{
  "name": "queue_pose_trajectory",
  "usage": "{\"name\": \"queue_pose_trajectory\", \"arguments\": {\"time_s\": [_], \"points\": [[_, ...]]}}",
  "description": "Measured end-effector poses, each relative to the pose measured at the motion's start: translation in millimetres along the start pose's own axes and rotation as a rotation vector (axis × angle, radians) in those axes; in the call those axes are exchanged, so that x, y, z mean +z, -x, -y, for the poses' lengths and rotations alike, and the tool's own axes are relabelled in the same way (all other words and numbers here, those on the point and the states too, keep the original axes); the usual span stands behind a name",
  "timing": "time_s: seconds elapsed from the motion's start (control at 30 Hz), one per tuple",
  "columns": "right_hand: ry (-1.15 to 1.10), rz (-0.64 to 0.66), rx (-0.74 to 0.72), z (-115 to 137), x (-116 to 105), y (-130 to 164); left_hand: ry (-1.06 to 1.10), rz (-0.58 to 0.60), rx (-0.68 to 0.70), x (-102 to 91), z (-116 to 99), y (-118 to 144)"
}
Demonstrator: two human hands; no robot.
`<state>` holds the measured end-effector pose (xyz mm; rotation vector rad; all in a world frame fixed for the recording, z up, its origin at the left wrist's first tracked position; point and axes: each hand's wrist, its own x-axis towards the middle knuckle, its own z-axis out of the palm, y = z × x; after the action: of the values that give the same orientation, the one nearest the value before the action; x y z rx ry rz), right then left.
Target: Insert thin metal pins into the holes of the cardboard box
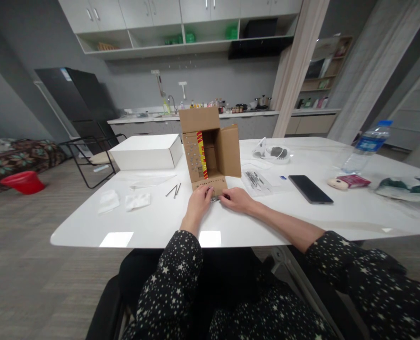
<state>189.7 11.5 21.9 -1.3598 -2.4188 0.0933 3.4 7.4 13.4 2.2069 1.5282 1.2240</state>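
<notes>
An opened cardboard box (230,153) stands on the table in front of me, its flaps spread. Small round metallic-looking pieces dot its left flap, beside a yellow and red strip (202,156). The front flap (215,182) folds down toward me and bears a row of small dark dots. My left hand (200,200) rests at this flap's left side, fingers closed; what they pinch is too small to make out. At the right corner of the flap, my right hand (236,199) has curled fingers by something small and dark. Thin metal pieces (214,199) lie between both hands.
Long nails or screws (174,190) and folded white cloths (138,201) lie left. A white box (146,152) stands behind them. To the right are a clear case of slim metal tools (256,182), a phone (309,189) and a water bottle (365,146).
</notes>
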Motion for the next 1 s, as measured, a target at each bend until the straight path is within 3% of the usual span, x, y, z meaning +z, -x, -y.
{"name": "queue_pose_trajectory", "arguments": {"time_s": [0.23,0.63,1.0], "points": [[0.011,0.005,0.009,-0.1,0.9,0.2,0.024,-0.002,0.023,5.8,8.0,-1.0],[0.000,0.001,-0.009,0.2,0.4,0.3,0.020,0.098,0.045,5.0,7.2,-0.9],[-0.002,-0.011,-0.006,0.5,1.5,-0.3,-0.010,0.087,0.096,4.9,3.9,-1.3]]}}
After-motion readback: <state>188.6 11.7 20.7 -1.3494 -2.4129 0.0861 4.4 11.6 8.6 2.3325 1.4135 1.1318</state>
